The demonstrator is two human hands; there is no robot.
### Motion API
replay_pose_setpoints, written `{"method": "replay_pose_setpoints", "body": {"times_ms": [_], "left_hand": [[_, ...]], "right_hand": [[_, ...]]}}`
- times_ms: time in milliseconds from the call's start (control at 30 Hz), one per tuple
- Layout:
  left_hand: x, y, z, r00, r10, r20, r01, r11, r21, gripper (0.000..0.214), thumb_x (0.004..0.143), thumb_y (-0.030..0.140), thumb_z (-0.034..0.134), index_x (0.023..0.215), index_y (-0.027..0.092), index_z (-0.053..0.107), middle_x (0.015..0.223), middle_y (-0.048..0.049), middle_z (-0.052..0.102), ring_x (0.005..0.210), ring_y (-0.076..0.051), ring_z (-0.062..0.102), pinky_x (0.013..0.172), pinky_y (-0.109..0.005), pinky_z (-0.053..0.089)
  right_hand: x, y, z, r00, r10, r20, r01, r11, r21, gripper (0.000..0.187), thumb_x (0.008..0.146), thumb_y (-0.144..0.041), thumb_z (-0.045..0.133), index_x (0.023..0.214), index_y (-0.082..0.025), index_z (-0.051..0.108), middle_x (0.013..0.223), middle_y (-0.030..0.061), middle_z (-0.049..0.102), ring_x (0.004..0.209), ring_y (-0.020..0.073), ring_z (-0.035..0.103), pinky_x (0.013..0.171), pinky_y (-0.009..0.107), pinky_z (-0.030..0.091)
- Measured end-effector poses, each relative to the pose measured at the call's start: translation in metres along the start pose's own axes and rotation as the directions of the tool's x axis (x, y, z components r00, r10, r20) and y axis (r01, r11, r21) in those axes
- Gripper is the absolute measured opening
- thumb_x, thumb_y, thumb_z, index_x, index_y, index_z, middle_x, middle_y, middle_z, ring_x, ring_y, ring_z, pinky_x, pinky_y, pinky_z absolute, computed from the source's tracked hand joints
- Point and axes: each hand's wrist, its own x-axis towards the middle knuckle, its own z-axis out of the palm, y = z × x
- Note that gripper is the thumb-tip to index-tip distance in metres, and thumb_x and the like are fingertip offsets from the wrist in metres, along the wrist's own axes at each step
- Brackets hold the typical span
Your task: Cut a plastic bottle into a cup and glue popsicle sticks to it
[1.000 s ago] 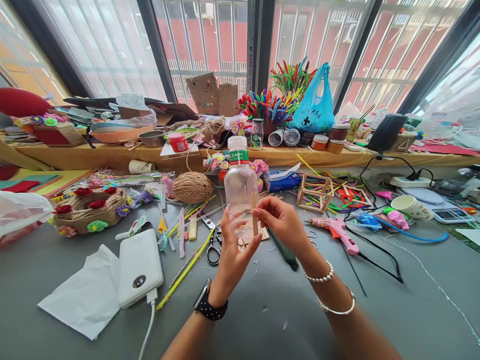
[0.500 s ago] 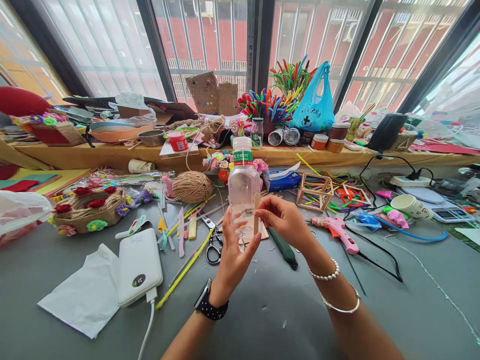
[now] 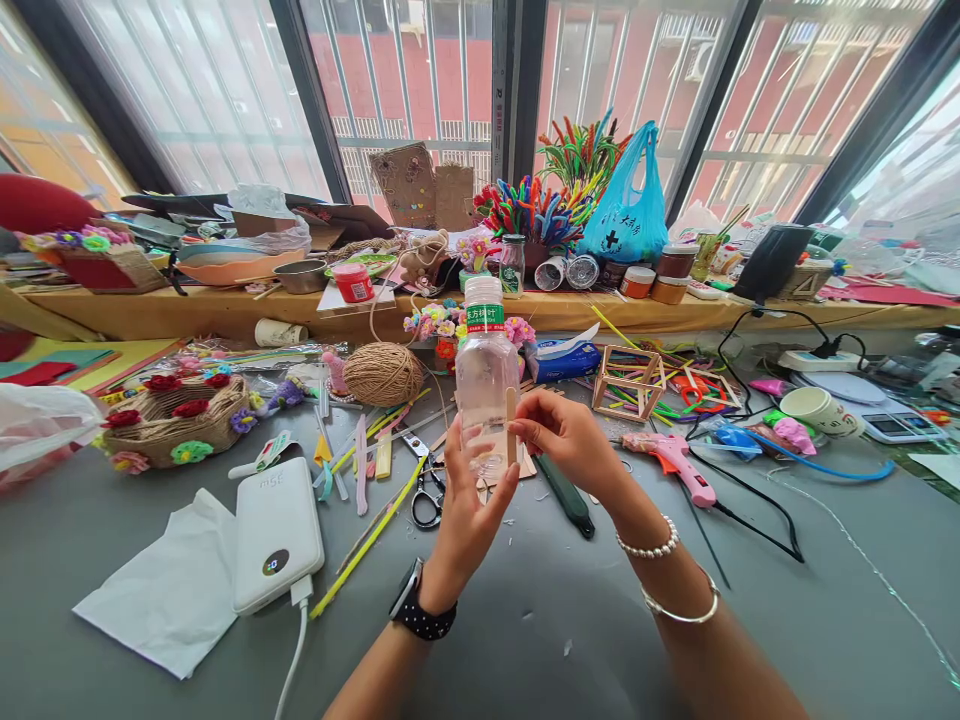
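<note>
A clear plastic bottle (image 3: 486,375) with a green and red label round its neck stands upright in front of me. My left hand (image 3: 472,500) is wrapped round its lower part, fingers behind and at the left, thumb toward the right. Against the bottle's right side is a short wooden craft stick (image 3: 511,430), held upright. My right hand (image 3: 559,435) pinches this stick between thumb and fingers. Scissors (image 3: 427,495) lie left of the hands, and a dark green-handled tool (image 3: 566,500) lies beneath the right hand.
A pink glue gun (image 3: 682,465) with its black cable lies at the right. To the left are a white power bank (image 3: 279,535) and a twine basket (image 3: 180,425). Behind stand a twine ball (image 3: 384,374), a blue tissue pack (image 3: 564,360) and a stick cube frame (image 3: 628,383).
The craft stick has shifted very slightly left against the bottle, with my right hand still pinching it. Otherwise both hands hold almost the same pose.
</note>
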Motion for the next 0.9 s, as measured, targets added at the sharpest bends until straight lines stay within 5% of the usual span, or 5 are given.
{"method": "replay_pose_setpoints", "body": {"times_ms": [267, 900], "left_hand": [[0.0003, -0.0057, 0.0008, 0.999, 0.04, -0.012, -0.04, 0.999, 0.013, 0.073, 0.076, 0.031, 0.056, 0.132, 0.031, 0.01, 0.124, -0.0096, 0.035, 0.105, -0.02, 0.047, 0.087, -0.04, 0.04], [0.0017, -0.0066, 0.0043, 0.996, 0.059, -0.064, -0.061, 0.998, -0.03, 0.075, 0.072, 0.033, 0.06, 0.131, 0.029, 0.014, 0.119, -0.0097, 0.039, 0.098, -0.019, 0.05, 0.087, -0.039, 0.041]], "right_hand": [[-0.0001, -0.0029, -0.0021, 0.999, -0.037, -0.008, 0.035, 0.987, -0.157, 0.012, 0.078, -0.027, 0.054, 0.069, -0.02, 0.049, 0.061, -0.0038, 0.05, 0.052, 0.0086, 0.046, 0.05, 0.021, 0.038], [0.0005, -0.0026, -0.0017, 0.996, -0.091, -0.014, 0.087, 0.975, -0.202, 0.013, 0.079, -0.028, 0.054, 0.07, -0.02, 0.05, 0.062, -0.0038, 0.05, 0.054, 0.0091, 0.045, 0.052, 0.021, 0.037]]}}
